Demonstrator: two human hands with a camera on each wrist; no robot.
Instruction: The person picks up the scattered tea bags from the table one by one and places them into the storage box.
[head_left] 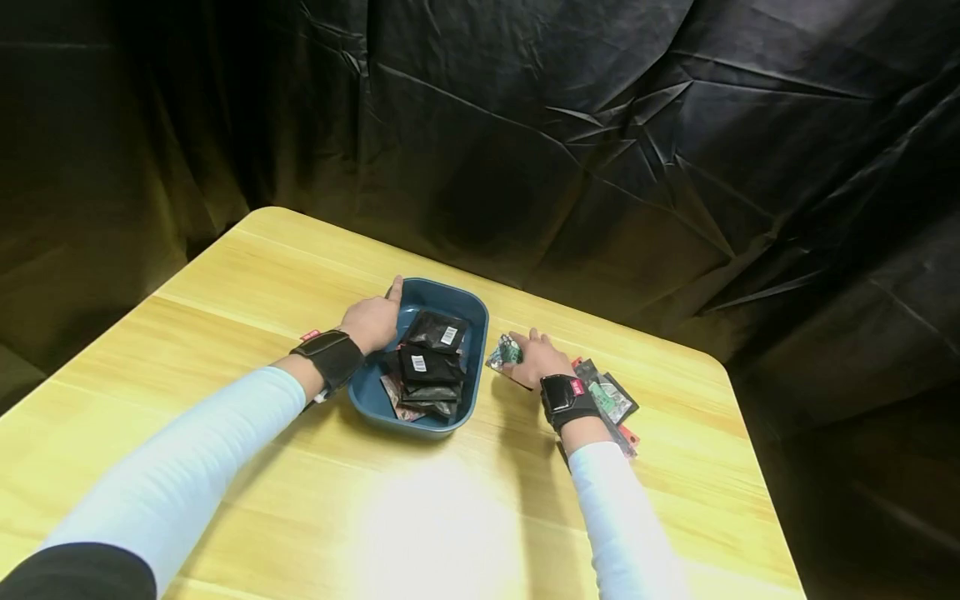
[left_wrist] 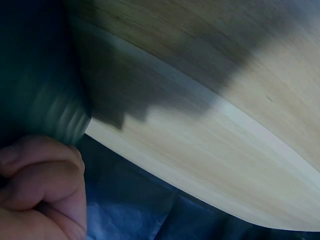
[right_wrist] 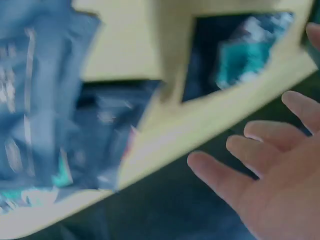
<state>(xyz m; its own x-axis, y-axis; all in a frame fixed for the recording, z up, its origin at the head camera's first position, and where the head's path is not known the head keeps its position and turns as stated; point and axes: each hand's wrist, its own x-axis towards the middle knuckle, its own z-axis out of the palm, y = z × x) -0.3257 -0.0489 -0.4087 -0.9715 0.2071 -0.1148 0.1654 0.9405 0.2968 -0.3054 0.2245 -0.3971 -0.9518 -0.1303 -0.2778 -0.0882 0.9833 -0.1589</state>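
Observation:
My left hand (head_left: 372, 323) grips the left rim of a blue plastic basin (head_left: 365, 407), its index finger stretched along the rim. The left wrist view shows curled fingers (left_wrist: 42, 175) right at the basin's dark wall (left_wrist: 47, 107). Several black packets (head_left: 431, 364), two with white labels, lie piled in the basin. To the right of it, my right hand (head_left: 542, 360) is over the table beside a small packet with a green patch (head_left: 504, 352). In the right wrist view its fingers (right_wrist: 215, 172) are spread, apart from the packet (right_wrist: 240, 57).
A loose pile of flat packets (head_left: 617, 400), black, green and red, lies right of my right wrist. The wooden table (head_left: 300, 500) has rounded far corners. A creased black curtain (head_left: 480, 150) hangs behind its far edge.

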